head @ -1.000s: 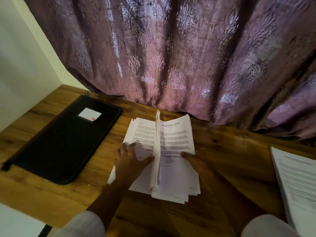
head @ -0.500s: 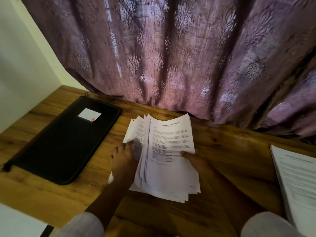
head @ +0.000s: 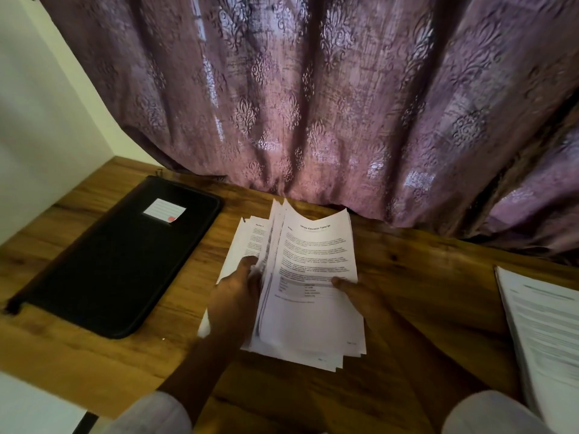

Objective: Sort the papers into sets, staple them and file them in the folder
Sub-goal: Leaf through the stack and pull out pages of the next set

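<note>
Sorting looks to be the step in hand. The papers (head: pixel 313 308) lie in a loose pile at the middle of the counter (head: pixel 438 308), their left edges lifted and fanned. The left hand (head: pixel 238 292) curls its fingers into that fanned edge, gripping several sheets. The right hand (head: pixel 360 297) lays a finger on the top sheet; whether it pinches the pile I cannot tell. A black folder (head: pixel 119 261) lies closed to the left. The next move probably calls for parting one set off cleanly.
</note>
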